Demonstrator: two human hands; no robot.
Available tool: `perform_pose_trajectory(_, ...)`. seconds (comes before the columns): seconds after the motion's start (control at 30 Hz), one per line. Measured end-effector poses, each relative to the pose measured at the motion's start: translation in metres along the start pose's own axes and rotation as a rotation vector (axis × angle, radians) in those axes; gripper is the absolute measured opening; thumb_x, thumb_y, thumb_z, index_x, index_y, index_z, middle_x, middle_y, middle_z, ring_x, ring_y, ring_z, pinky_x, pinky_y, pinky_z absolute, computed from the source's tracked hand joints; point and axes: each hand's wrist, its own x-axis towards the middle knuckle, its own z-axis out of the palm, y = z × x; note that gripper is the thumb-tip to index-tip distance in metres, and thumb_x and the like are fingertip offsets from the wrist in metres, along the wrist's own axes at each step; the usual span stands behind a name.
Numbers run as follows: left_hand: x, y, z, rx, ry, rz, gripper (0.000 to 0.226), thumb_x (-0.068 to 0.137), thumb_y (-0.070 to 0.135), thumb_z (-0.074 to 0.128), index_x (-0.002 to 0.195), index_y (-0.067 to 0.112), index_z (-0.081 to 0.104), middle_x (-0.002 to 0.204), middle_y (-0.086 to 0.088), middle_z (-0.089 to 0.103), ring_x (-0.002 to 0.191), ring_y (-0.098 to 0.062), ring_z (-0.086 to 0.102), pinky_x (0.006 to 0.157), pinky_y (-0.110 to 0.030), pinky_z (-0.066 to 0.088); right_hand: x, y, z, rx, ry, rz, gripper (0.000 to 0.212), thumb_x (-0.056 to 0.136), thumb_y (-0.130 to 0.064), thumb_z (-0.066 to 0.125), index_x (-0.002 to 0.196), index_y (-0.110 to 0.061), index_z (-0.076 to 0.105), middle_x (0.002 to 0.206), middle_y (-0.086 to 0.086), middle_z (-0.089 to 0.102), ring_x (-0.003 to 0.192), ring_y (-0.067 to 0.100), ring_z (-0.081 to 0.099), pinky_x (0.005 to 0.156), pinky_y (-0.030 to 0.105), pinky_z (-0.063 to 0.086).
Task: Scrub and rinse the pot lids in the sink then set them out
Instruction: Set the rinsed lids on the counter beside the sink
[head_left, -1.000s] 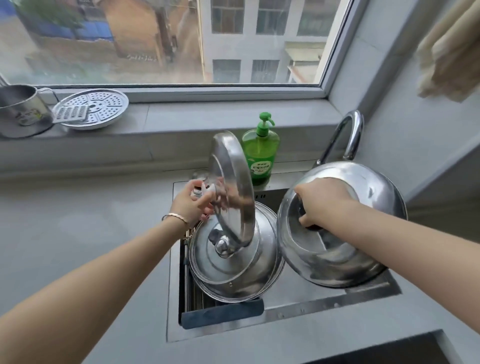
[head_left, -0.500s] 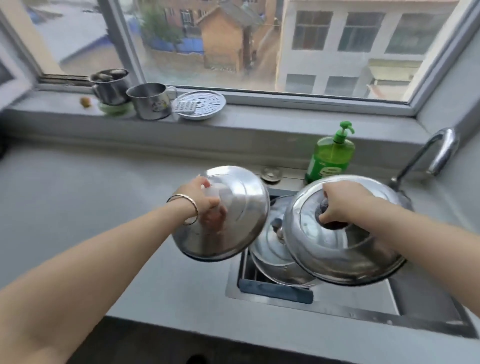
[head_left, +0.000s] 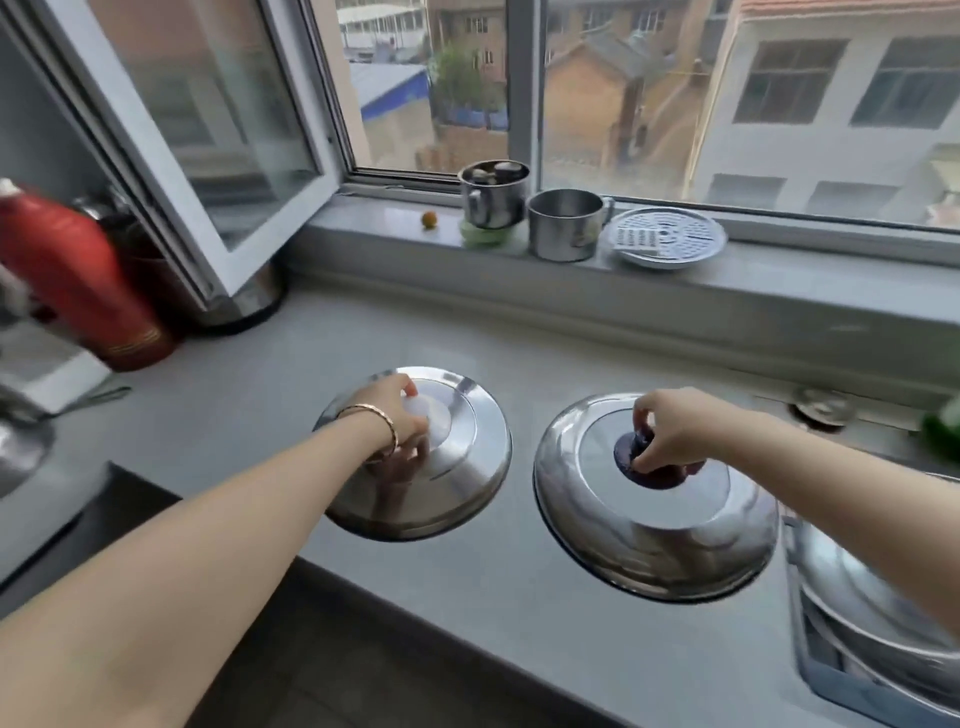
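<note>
Two steel pot lids lie dome-up on the grey counter (head_left: 249, 415), left of the sink. My left hand (head_left: 402, 423) grips the pale knob of the smaller lid (head_left: 467, 467). The larger lid (head_left: 675, 530) sits to its right, and my right hand (head_left: 670, 431) pinches its dark knob. More steel lids (head_left: 872, 608) remain stacked in the sink (head_left: 852, 696) at the lower right edge of the view.
A red thermos (head_left: 78, 280) and a steel kettle base (head_left: 249, 301) stand at the counter's back left under an open window sash. Two steel mugs (head_left: 566, 223) and a perforated steamer plate (head_left: 667, 236) stand on the sill. A green soap bottle (head_left: 943, 431) is at the right edge.
Both hands carried their lids out of the sink leftward and lowered them onto the counter. The view swung left with them.
</note>
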Motion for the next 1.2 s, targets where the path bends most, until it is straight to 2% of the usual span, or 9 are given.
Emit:
perform_pose_trajectory(0.13, 0.046, -0.055, -0.037, 0.093, -0.028, 0.010, 0.042, 0.077, 0.021, 0.061, 0.117, 0.025, 0.051, 0.113, -0.007, 0.061, 0.081, -0.022, 0.050, 0.070, -0.022, 0.039, 0.044, -0.074, 0.011, 0.058, -0.044, 0.013, 0.032, 0.069, -0.024, 0.077, 0.093, -0.015, 0.058, 0.080, 0.004, 0.055, 0.052, 0.018, 0.061, 0.049, 0.030, 0.057)
perform_pose_trajectory(0.23, 0.082, -0.082, -0.058, 0.151, -0.038, 0.009, 0.044, 0.078, 0.022, 0.061, 0.121, 0.026, 0.050, 0.114, -0.006, 0.062, 0.084, -0.023, 0.049, 0.071, -0.023, 0.038, 0.078, -0.114, 0.014, 0.073, -0.059, 0.020, 0.032, 0.069, -0.023, 0.076, 0.094, -0.015, 0.058, 0.081, 0.005, 0.056, 0.054, 0.020, 0.062, 0.050, 0.030, 0.057)
perform_pose_trajectory(0.37, 0.138, -0.104, -0.077, 0.199, 0.002, 0.026, 0.037, 0.086, 0.029, 0.051, 0.123, 0.028, 0.051, 0.127, -0.006, 0.056, 0.112, -0.027, 0.052, 0.088, -0.030, 0.040, 0.128, -0.153, 0.014, 0.083, -0.033, 0.027, 0.031, 0.070, -0.024, 0.073, 0.095, -0.013, 0.060, 0.075, 0.000, 0.053, 0.056, 0.017, 0.058, 0.056, 0.032, 0.058)
perform_pose_trajectory(0.47, 0.178, -0.117, -0.083, 0.214, -0.019, 0.022, 0.037, 0.089, 0.030, 0.048, 0.125, 0.027, 0.048, 0.130, -0.008, 0.052, 0.117, -0.028, 0.050, 0.093, -0.034, 0.040, 0.167, -0.176, 0.013, 0.045, 0.010, 0.003, 0.030, 0.071, -0.025, 0.070, 0.096, -0.014, 0.060, 0.079, 0.001, 0.056, 0.065, 0.020, 0.056, 0.063, 0.032, 0.056)
perform_pose_trajectory(0.6, 0.240, -0.129, -0.088, 0.252, -0.060, 0.015, 0.041, 0.089, 0.027, 0.046, 0.130, 0.029, 0.043, 0.129, -0.010, 0.052, 0.116, -0.030, 0.050, 0.091, -0.036, 0.042, 0.221, -0.200, 0.013, 0.015, 0.046, 0.010, 0.033, 0.072, -0.026, 0.066, 0.102, -0.015, 0.059, 0.098, 0.005, 0.063, 0.084, 0.023, 0.056, 0.063, 0.026, 0.043)
perform_pose_trajectory(0.77, 0.314, -0.140, -0.087, 0.306, -0.080, 0.056, 0.054, 0.091, 0.023, 0.043, 0.142, 0.029, 0.026, 0.122, -0.013, 0.055, 0.110, -0.030, 0.053, 0.084, -0.037, 0.043, 0.286, -0.225, 0.017, -0.005, 0.076, 0.075, 0.032, 0.074, -0.023, 0.062, 0.104, -0.013, 0.058, 0.100, 0.005, 0.062, 0.086, 0.021, 0.052, 0.071, 0.029, 0.045)
perform_pose_trajectory(0.93, 0.399, -0.153, -0.076, 0.325, -0.164, 0.120, 0.042, 0.089, 0.021, 0.049, 0.130, 0.027, 0.040, 0.121, -0.012, 0.054, 0.107, -0.031, 0.054, 0.083, -0.035, 0.046, 0.349, -0.249, 0.023, -0.081, 0.086, 0.149, 0.027, 0.079, -0.026, 0.057, 0.103, -0.014, 0.055, 0.098, 0.005, 0.055, 0.081, 0.022, 0.044, 0.070, 0.030, 0.043)
perform_pose_trajectory(1.03, 0.441, -0.157, -0.070, 0.368, -0.193, 0.176, 0.041, 0.091, 0.020, 0.047, 0.130, 0.027, 0.039, 0.122, -0.013, 0.051, 0.108, -0.031, 0.054, 0.077, -0.033, 0.041, 0.380, -0.263, 0.028, -0.073, 0.067, 0.205, 0.026, 0.080, -0.026, 0.057, 0.103, -0.014, 0.053, 0.101, 0.008, 0.051, 0.087, 0.026, 0.049, 0.069, 0.029, 0.040)
perform_pose_trajectory(1.2, 0.493, -0.161, -0.064, 0.407, -0.219, 0.237, 0.046, 0.091, 0.024, 0.051, 0.134, 0.026, 0.035, 0.128, -0.015, 0.044, 0.110, -0.032, 0.053, 0.085, -0.038, 0.045, 0.422, -0.275, 0.034, -0.019, 0.041, 0.299, 0.029, 0.082, -0.024, 0.055, 0.109, -0.014, 0.052, 0.114, 0.012, 0.048, 0.088, 0.027, 0.049, 0.071, 0.028, 0.037)
